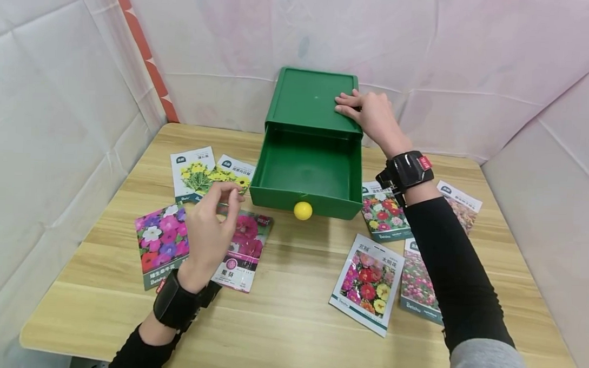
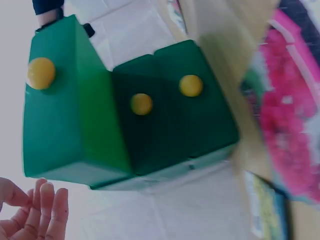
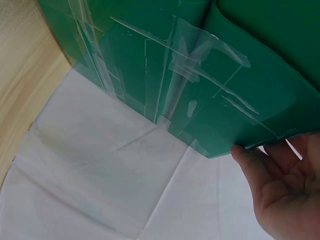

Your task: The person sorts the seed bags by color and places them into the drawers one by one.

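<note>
Sheet-draped recording booth (wooden table [image 1: 289, 324]).

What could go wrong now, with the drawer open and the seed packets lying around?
The top drawer is pulled far out; it might slip free or tip the green box, which only the right hand steadies. The left hand hovers empty over overlapping seed packets, so it may pick up two together.

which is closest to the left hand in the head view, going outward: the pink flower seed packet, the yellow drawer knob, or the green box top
1. pink flower seed packet: on the table right beside the left hand, partly hidden by it.
2. yellow drawer knob: to the hand's right, on the front of the open drawer.
3. green box top: at the back, under the right hand.
</note>
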